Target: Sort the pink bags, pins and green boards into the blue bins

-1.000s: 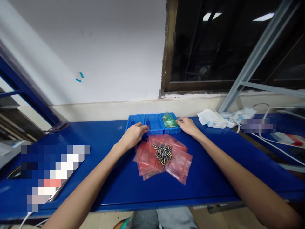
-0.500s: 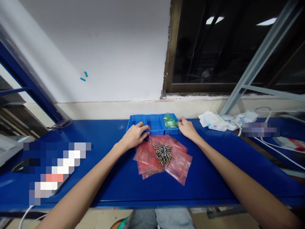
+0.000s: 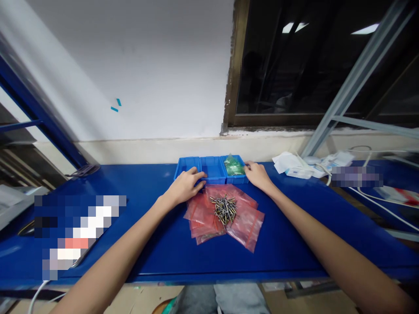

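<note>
Three small blue bins stand side by side towards the back of the blue table. My left hand (image 3: 183, 186) rests with fingers apart at the front of the left bin (image 3: 189, 159) and the middle bin (image 3: 212, 167), its fingertips by the middle bin's front rim. My right hand (image 3: 258, 176) has its fingertips against the right side of the right bin (image 3: 236, 179); it looks loosely open. In that bin lies a green plastic bag (image 3: 233, 166). Between my forearms, a heap of thin metal pins or screws (image 3: 225, 210) sits on several overlapping red zip bags (image 3: 247, 226).
Blue tabletop (image 3: 284, 244) surrounds the bags. White packets (image 3: 293, 166) and cables lie at the back right, by a grey metal frame (image 3: 355, 78). A blurred-out object (image 3: 85, 235) lies on the left. Behind the table are a wall (image 3: 157, 74) and a dark window (image 3: 294, 65).
Both hands, the bins and the red bags keep their places. Only the camera view has shifted very slightly.
</note>
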Motion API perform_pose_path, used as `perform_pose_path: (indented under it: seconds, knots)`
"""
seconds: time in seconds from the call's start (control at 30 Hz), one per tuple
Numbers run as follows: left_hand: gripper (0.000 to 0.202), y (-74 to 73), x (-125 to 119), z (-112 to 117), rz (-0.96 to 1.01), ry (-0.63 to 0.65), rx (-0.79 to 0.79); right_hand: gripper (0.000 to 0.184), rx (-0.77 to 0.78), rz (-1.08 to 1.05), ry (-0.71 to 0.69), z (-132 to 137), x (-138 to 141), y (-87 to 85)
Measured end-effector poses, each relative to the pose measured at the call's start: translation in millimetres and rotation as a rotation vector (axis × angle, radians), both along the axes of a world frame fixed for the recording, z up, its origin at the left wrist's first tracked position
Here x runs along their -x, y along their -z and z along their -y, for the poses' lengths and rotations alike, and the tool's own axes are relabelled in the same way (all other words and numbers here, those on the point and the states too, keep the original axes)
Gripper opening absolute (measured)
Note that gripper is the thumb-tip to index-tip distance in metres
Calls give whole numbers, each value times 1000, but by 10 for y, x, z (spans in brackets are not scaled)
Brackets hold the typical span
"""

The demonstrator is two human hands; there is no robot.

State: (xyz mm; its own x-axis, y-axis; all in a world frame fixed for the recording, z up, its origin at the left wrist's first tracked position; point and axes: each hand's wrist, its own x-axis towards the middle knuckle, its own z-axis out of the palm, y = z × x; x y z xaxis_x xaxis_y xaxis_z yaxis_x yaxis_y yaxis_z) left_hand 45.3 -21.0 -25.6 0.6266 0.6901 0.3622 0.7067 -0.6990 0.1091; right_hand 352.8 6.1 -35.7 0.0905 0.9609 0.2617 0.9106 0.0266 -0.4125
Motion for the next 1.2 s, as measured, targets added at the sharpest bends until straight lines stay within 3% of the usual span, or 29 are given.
perform_pose_path:
  seconds: [0.5,0.67,0.77,0.87,0.97,1.07,1.2]
  knots:
    - [36,21,20,-48,35,43,30,36,-44,-6,48,83,27,-115]
    - [34,-78,13,25,-6,6,-11,35,-53,-21,82,121,-120,-332]
    - [33,-201,-69,150,180,-57,-49,33,-102,-80,103,229,-138,-526]
    - [35,-299,-230,307,556,-73,113,34,-142,-208,81,409,-31,-698]
    - [66,-327,-394,451,819,18,408,38,-142,-274,25,619,182,-811]
    - [83,-321,-479,551,918,78,661,43,-149,-257,-53,800,418,-876]
    - [90,-341,-479,609,982,95,769,46,-183,-238,-108,927,595,-902]
